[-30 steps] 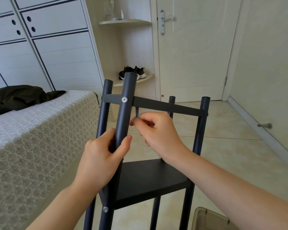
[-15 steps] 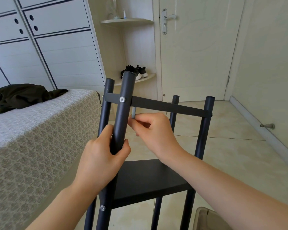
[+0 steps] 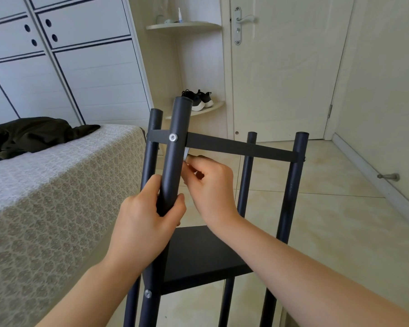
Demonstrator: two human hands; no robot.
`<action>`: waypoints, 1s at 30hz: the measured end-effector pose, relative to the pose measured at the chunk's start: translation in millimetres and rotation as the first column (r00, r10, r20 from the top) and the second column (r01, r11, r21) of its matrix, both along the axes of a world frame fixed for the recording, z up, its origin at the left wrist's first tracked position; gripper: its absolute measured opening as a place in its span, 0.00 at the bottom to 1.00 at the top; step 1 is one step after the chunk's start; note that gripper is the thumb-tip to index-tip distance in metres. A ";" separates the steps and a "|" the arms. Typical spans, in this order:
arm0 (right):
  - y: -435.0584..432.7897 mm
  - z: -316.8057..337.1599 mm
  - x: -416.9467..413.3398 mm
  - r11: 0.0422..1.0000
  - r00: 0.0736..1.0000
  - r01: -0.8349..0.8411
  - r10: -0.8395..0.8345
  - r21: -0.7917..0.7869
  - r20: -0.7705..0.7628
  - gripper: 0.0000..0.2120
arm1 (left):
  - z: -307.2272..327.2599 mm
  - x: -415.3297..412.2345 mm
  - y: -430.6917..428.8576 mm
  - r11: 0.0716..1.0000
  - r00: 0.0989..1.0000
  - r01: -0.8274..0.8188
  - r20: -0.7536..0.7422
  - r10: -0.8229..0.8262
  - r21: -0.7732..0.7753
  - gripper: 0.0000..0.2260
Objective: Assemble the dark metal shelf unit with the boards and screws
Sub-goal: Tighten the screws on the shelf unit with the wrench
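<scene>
1. Gripping near post (image 3: pixel 175 166), left hand (image 3: pixel 147 223) curls round it, below crossbar screw (image 3: pixel 173 137).
2. Pinching small silvery tool (image 3: pixel 186 154), right hand (image 3: pixel 210 185) sits just right of post.
3. Screw lies up-left of that pinch; post runs near-upright; right hand is nearer.

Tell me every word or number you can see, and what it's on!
None can be read.
The dark metal shelf unit shows no markings.
The small white bottle on the upper cream corner shelf is too small to tell whether it has a label.
</scene>
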State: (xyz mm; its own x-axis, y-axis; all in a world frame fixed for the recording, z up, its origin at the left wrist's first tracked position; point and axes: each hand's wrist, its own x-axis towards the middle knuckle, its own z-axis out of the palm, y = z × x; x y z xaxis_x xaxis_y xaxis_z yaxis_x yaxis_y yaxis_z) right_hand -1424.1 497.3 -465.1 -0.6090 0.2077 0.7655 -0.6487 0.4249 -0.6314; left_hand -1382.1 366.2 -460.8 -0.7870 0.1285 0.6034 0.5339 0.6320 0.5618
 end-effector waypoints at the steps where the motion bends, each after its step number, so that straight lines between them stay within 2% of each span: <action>1: -1.0 -0.3 -0.6 1.000 1.000 -0.003 0.003 -0.003 -0.001 0.13 | -0.4 -0.1 -0.4 1.000 1.000 0.002 -0.003 -0.002 -0.005 0.07; 9: 6.9 0.7 3.7 1.000 1.000 0.006 -0.006 -0.004 0.005 0.11 | 1.1 0.0 -1.5 1.000 1.000 -0.013 0.001 0.013 -0.019 0.09; 16: 44.9 -11.4 18.8 0.986 0.986 -0.058 0.032 0.157 0.166 0.08 | 2.3 -1.2 -2.1 0.998 0.998 -0.054 0.045 0.055 -0.024 0.11; 19: 73.4 -17.1 27.4 0.982 0.958 -0.082 0.030 0.170 0.287 0.08 | 2.7 -3.2 -2.8 0.998 0.994 -0.064 0.083 0.065 -0.009 0.10; 23: 112.1 -25.7 37.0 0.969 0.875 -0.032 -0.091 0.245 0.476 0.07 | 2.0 -6.7 -4.4 0.997 0.992 -0.070 0.106 0.068 0.013 0.09; 30: 176.1 -41.7 50.5 0.972 0.667 0.048 -0.203 0.230 0.717 0.07 | -0.2 -14.6 -10.7 0.993 0.980 0.074 0.179 -0.090 0.095 0.08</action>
State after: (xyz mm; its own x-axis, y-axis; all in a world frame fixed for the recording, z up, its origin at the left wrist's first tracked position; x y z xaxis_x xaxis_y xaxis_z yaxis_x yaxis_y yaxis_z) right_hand -1373.7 673.5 -506.8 -0.9654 0.2342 0.1151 0.0571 0.6199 -0.7826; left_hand -1396.7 355.4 -461.0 -0.8739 0.1506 0.4622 0.4653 0.5342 0.7057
